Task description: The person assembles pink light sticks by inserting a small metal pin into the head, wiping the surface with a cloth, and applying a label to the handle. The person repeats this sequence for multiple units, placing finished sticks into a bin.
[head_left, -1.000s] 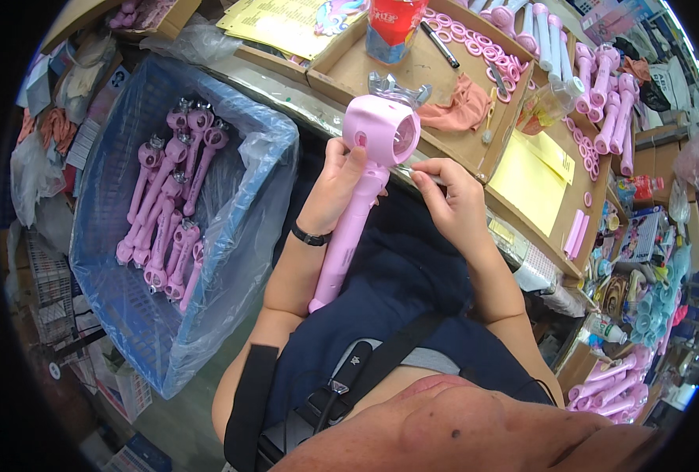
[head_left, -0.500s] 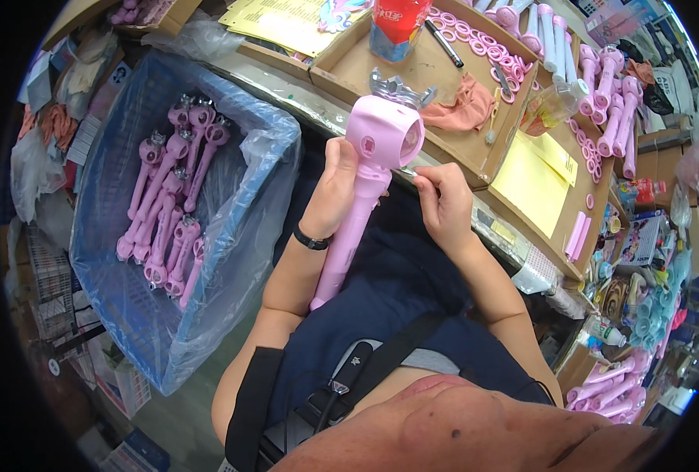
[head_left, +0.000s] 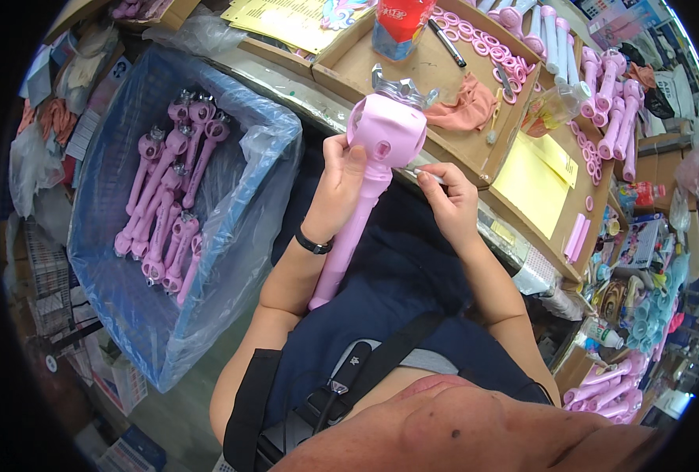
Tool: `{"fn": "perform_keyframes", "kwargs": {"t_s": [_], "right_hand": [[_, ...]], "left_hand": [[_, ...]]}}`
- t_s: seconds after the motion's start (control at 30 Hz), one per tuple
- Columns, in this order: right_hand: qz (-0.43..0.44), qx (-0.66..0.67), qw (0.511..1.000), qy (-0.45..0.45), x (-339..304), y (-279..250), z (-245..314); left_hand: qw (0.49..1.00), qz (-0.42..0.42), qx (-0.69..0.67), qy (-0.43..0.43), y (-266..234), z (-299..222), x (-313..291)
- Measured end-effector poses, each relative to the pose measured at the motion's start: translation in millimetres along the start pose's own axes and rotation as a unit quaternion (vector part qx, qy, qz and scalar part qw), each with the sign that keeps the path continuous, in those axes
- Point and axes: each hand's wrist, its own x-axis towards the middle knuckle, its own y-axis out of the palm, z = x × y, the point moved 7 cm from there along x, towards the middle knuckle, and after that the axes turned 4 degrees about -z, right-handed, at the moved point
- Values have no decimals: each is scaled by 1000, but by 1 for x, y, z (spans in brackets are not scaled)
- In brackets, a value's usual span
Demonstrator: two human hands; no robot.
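- So, we have one pink wand [head_left: 369, 189], upright-ish and slanted in front of the chest, handle [head_left: 348, 240] down over the dark clothing, round head [head_left: 389, 119] up near the table edge.
- Left hand [head_left: 338, 189]: curled round the wand just under the head, thumb up along it; the far fingers are mostly hidden, so we can't tell how tightly they close.
- Right hand [head_left: 450, 200]: thumb and index pinched on a thin pale stick [head_left: 417, 172], other fingers folded in; its tip is near the wand's neck, and we can't tell if they touch.
- Handling, our guess: hollow plastic, light but top-heavy, stiff, a bit slippery on the smooth handle.
- Best hold: the neck or upper handle; we'd keep off the silver crown [head_left: 399, 90], whose thin points look easiest to snap.
- Left: blue basket [head_left: 133, 315] lined with clear plastic, more pink wands [head_left: 163, 206] piled inside; its near rim is beside the left forearm.
- Ahead: cardboard tray [head_left: 349, 63] with a red-and-blue cup [head_left: 401, 27], black marker [head_left: 447, 45], peach cloth [head_left: 464, 106] and pink rings [head_left: 510, 71].
- Further right: clear jar [head_left: 552, 112], yellow paper [head_left: 530, 189], two pink tubes [head_left: 578, 237].
- In the way, we'd say: table edge and tray wall just beyond the wand's head, cloth right beside the crown.
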Motion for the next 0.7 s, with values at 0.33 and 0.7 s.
{"fn": "perform_keyframes", "kwargs": {"t_s": [0.33,0.7], "right_hand": [[59,86,979,176,2,4,-14],[-6,-185,955,-232,-10,3,28]], "left_hand": [[999,16,-40,-7,3,0,-4],[998,21,-52,-30,0,5,-5]]}}
